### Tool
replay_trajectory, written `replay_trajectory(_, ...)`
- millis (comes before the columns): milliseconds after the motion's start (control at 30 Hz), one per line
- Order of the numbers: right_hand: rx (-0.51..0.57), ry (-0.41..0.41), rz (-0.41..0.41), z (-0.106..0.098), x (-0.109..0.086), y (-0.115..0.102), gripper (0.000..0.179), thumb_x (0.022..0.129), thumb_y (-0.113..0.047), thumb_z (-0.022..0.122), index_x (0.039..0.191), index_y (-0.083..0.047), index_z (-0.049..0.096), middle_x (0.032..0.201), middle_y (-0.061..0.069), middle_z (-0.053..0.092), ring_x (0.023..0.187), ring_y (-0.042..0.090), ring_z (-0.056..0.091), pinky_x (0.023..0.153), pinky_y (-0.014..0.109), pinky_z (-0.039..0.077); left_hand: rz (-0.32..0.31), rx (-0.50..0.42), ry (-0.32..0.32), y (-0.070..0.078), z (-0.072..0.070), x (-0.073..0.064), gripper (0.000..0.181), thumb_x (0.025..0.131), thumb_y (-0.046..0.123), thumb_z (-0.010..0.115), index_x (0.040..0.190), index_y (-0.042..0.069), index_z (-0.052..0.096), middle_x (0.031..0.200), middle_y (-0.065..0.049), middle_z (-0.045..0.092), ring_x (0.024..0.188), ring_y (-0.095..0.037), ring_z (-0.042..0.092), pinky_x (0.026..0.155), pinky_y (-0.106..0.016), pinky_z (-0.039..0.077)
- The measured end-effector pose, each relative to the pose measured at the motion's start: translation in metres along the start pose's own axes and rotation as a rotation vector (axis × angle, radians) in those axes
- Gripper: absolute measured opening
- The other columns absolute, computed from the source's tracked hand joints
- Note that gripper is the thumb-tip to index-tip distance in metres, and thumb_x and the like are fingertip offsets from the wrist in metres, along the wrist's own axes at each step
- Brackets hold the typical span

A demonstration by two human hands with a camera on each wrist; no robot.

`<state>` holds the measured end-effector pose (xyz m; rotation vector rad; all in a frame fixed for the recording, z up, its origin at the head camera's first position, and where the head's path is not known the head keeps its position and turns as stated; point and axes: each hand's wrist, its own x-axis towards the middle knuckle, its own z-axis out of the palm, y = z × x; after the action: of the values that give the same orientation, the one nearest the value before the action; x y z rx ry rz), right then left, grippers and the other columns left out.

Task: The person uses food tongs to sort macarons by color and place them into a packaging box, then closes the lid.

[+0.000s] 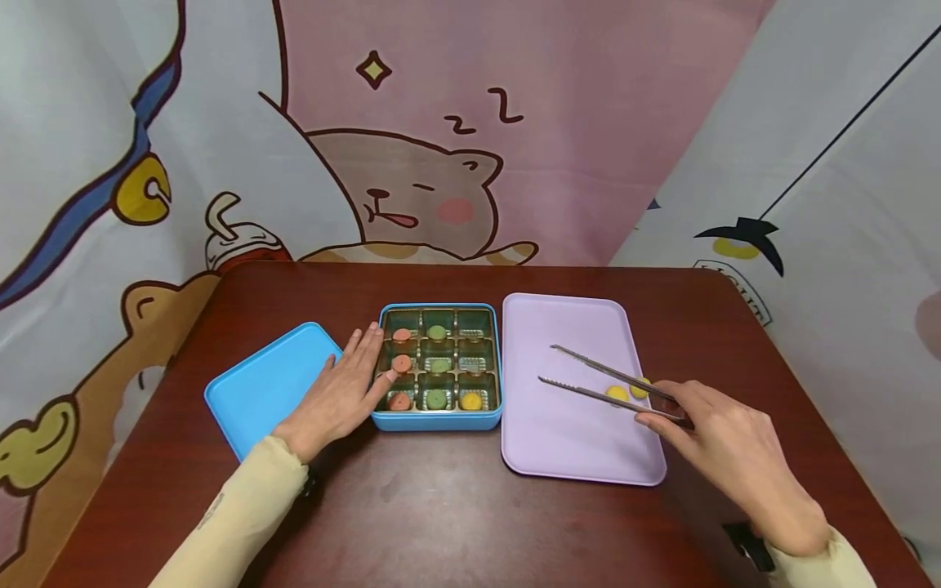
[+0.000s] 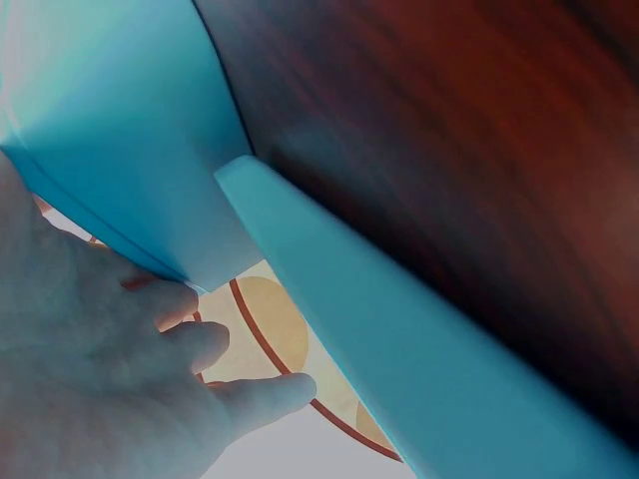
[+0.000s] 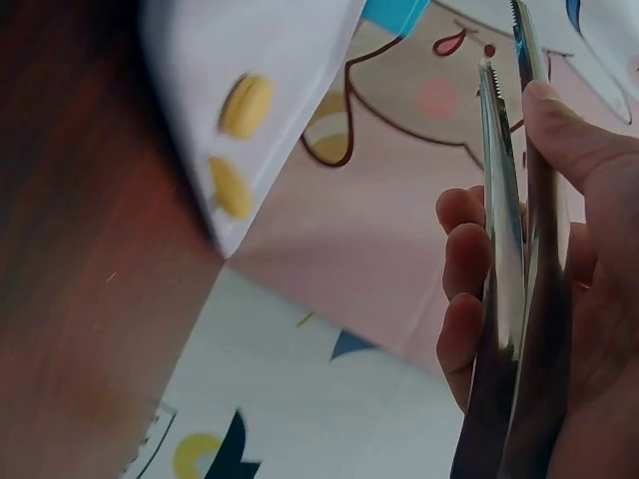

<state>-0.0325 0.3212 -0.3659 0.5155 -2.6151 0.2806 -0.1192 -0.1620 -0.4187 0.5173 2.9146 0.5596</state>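
In the head view my right hand (image 1: 735, 445) grips metal tongs (image 1: 588, 394) above the lilac tray (image 1: 566, 441). The tongs' toothed tips stand apart with nothing between them. Two yellow macarons (image 3: 247, 106) lie on that tray near its right edge, partly behind the tongs in the head view. My left hand (image 1: 334, 400) rests with extended fingers along the left side of a blue box (image 1: 437, 420). Inside its gold divided insert, pink macarons (image 1: 401, 364) fill the left column and green macarons (image 1: 437, 399) the middle one. One yellow macaron (image 1: 471, 401) sits in the near right compartment.
A blue lid (image 1: 272, 388) lies at an angle left of the box, partly under my left hand and forearm. Box and tray stand side by side on the dark wooden table (image 1: 434, 506). A cartoon-printed cloth (image 1: 588, 122) hangs behind the table.
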Motion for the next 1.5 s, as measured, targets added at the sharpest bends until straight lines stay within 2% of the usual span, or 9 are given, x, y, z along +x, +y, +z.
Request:
replay_trajectory(133,-0.022,-0.025,0.049,-0.005,-0.011,0.01,0.05,0.081,-0.051,0.085,0.108,-0.01,0.073,0.085,-0.002,0.069,0.057,0.004,0.047,0.042,0.026,0.035,0.002,0.0,0.0,-0.001,0.0,0.0,0.075,0.111,0.048,0.039,0.166,0.005,0.012,0.174,-0.011,0.007,0.159,-0.036,0.006,0.116,-0.073,0.018)
replay_trajectory(233,-0.04,-0.053,0.101,-0.008,-0.018,0.017,0.05,0.074,-0.039,0.092,0.11,-0.01,0.072,0.082,-0.001,0.068,0.056,0.006,0.046,0.041,0.026,0.034,0.004,-0.003,-0.003,-0.001,0.0,0.0,0.075,0.111,0.048,0.039,0.166,0.005,0.011,0.174,-0.011,0.006,0.159,-0.036,0.006,0.116,-0.073,0.017)
replay_trajectory(300,-0.053,-0.067,0.134,-0.01,-0.022,0.022,0.052,0.072,-0.037,0.093,0.11,-0.009,0.071,0.082,0.002,0.069,0.055,0.007,0.046,0.041,0.027,0.033,0.005,-0.004,-0.006,-0.001,-0.001,-0.001,0.075,0.111,0.048,0.038,0.166,0.005,0.011,0.174,-0.011,0.005,0.159,-0.036,0.005,0.117,-0.073,0.017)
replay_trajectory(633,-0.091,-0.106,0.22,-0.013,-0.038,0.046,0.057,0.071,-0.038,0.094,0.111,-0.005,0.07,0.089,0.015,0.072,0.055,0.014,0.048,0.04,0.03,0.035,0.011,-0.01,-0.01,-0.001,-0.002,-0.002,0.076,0.111,0.051,0.036,0.166,0.005,0.009,0.174,-0.012,0.003,0.159,-0.036,0.004,0.117,-0.072,0.016)
replay_trajectory(800,-0.111,-0.176,0.279,-0.017,-0.044,0.055,0.059,0.073,-0.043,0.092,0.11,-0.003,0.068,0.091,0.018,0.07,0.061,0.025,0.057,0.044,0.049,0.047,0.012,-0.007,-0.01,-0.001,-0.001,-0.001,0.076,0.111,0.051,0.035,0.166,0.005,0.01,0.174,-0.012,0.004,0.159,-0.036,0.005,0.117,-0.072,0.017)
replay_trajectory(867,-0.122,-0.207,0.291,-0.019,-0.046,0.059,0.059,0.074,-0.044,0.091,0.11,-0.003,0.068,0.09,0.018,0.07,0.062,0.027,0.059,0.047,0.054,0.048,0.013,-0.002,-0.008,-0.001,-0.001,-0.001,0.076,0.111,0.051,0.035,0.166,0.004,0.01,0.174,-0.012,0.005,0.159,-0.037,0.006,0.116,-0.073,0.018)
replay_trajectory(1100,-0.179,-0.194,0.234,-0.028,-0.051,0.071,0.054,0.074,-0.045,0.09,0.105,-0.006,0.069,0.083,0.006,0.066,0.059,0.024,0.057,0.041,0.048,0.042,0.012,0.005,-0.001,0.0,-0.001,0.0,0.075,0.112,0.048,0.037,0.166,0.004,0.012,0.173,-0.012,0.007,0.158,-0.038,0.008,0.116,-0.073,0.02)
replay_trajectory(1300,-0.225,-0.265,0.258,-0.03,-0.051,0.074,0.058,0.076,-0.048,0.088,0.104,-0.001,0.069,0.086,0.015,0.067,0.06,0.03,0.059,0.045,0.053,0.046,0.013,0.001,-0.008,-0.001,-0.001,0.0,0.075,0.112,0.049,0.036,0.166,0.004,0.011,0.174,-0.011,0.005,0.159,-0.036,0.005,0.116,-0.072,0.019)
replay_trajectory(1500,-0.252,-0.301,0.263,-0.03,-0.05,0.075,0.056,0.072,-0.041,0.091,0.1,0.002,0.069,0.081,0.017,0.066,0.056,0.029,0.057,0.044,0.052,0.047,0.013,0.003,-0.004,-0.002,-0.001,0.0,0.075,0.112,0.05,0.036,0.166,0.004,0.012,0.174,-0.012,0.006,0.159,-0.037,0.007,0.116,-0.072,0.02)
